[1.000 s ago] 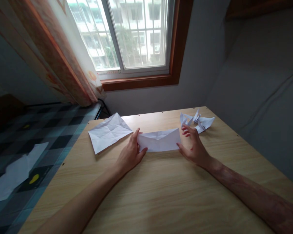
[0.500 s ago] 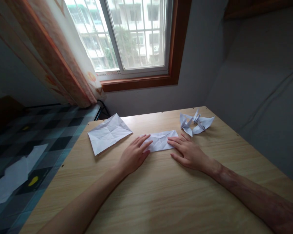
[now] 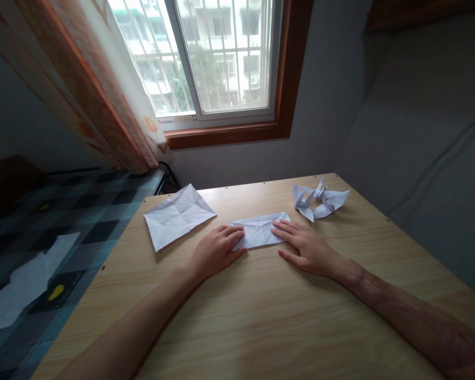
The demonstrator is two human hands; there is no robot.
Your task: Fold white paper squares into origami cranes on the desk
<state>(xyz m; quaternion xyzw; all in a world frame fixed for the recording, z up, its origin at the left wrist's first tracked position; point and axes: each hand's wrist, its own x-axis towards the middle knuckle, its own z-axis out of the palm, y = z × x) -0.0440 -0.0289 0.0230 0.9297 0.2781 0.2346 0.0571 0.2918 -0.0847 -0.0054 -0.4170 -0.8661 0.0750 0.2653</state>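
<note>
A white sheet of paper, folded into a creased strip, lies flat on the wooden table. The fingers of my left hand rest on its left end, stretched out with the thumb along the near edge. On the right end lie the spread fingers of my right hand, its thumb apart on the table. Both hands press from above and grasp nothing. My palms cover the strip's two ends in part.
A creased, partly unfolded paper sheet lies at the table's back left. Folded paper cranes stand at the back right. Left of the table, white paper lies on a checked cloth. A window is behind.
The fingers of my left hand have drawn closer together and slid slightly down on the strip. My right hand keeps nearly the same place. The whole view has shifted a little.
</note>
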